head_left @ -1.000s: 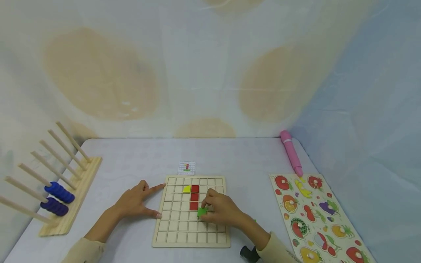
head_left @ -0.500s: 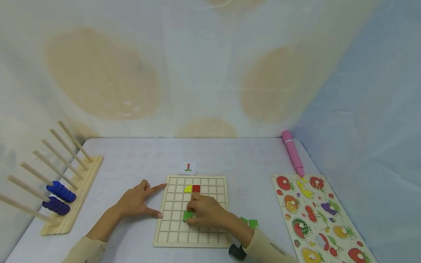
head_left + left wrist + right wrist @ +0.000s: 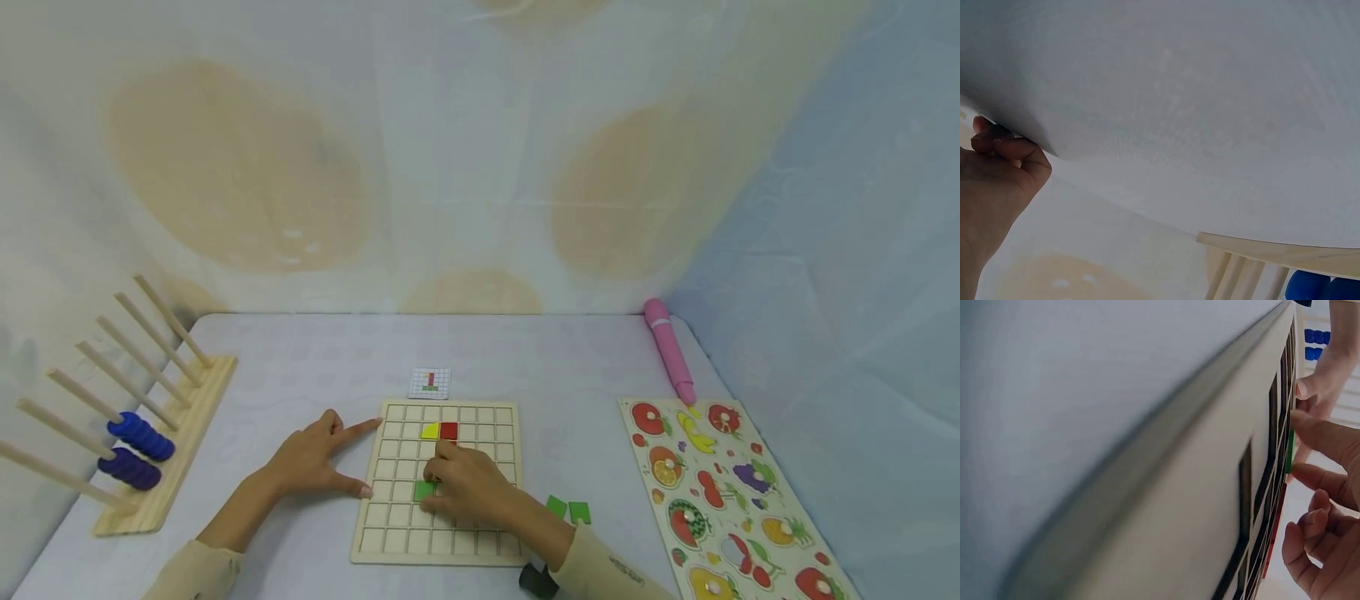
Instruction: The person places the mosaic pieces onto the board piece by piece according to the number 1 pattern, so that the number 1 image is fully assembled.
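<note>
A wooden grid board [image 3: 380, 546] lies flat on the table. My right hand [image 3: 472, 483] is over its middle and pinches a green square tile [image 3: 423, 491] down at the grid, thumb and index finger on opposite sides of it in the right wrist view. A yellow tile [image 3: 431, 431] with a slanted side and a red square tile [image 3: 448, 431] sit side by side in upper cells; the hand mostly hides the red below. My left hand [image 3: 311, 458] has its index finger and thumb spread, their tips at the board's left edge.
Behind the board lies a small pattern card [image 3: 430, 383]. Two loose green tiles [image 3: 580, 512] are beside the right forearm, near a black object [image 3: 538, 581]. A wooden peg stand [image 3: 202, 400] with blue rings is at left; a fruit puzzle board [image 3: 637, 421] and pink pen-shaped object [image 3: 670, 350] are at right.
My right hand has carried the green tile left across the board, down to a cell below and left of the red tiles. Loose green tiles beside the forearm are uncovered. The left hand stays put.
</note>
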